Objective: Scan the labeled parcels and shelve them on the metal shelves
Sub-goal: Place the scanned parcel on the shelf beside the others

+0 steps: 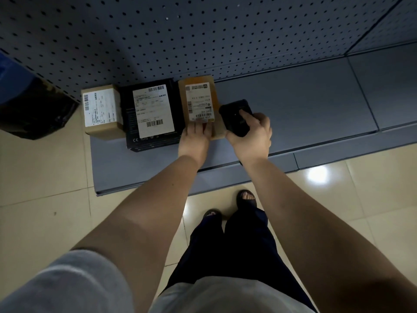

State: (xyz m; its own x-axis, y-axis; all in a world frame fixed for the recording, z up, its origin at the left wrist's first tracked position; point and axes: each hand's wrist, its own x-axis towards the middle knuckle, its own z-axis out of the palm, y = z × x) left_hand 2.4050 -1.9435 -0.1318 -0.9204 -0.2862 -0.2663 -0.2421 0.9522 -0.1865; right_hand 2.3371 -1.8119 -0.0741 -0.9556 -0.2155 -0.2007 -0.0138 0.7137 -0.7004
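While right hand (250,132) grips scanner (237,119), left hand (196,136) fingers lie flat on brown parcel (198,105).

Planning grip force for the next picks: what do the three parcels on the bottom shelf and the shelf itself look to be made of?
Small left parcel: plain brown cardboard, matte, with a white paper label. Black parcel: probably printed retail carton, smooth dark finish with white markings. Tan parcel under the left hand: looks like kraft cardboard, slightly glossy, maybe taped. Shelf: grey painted metal, flat sheen, with perforated back panel.
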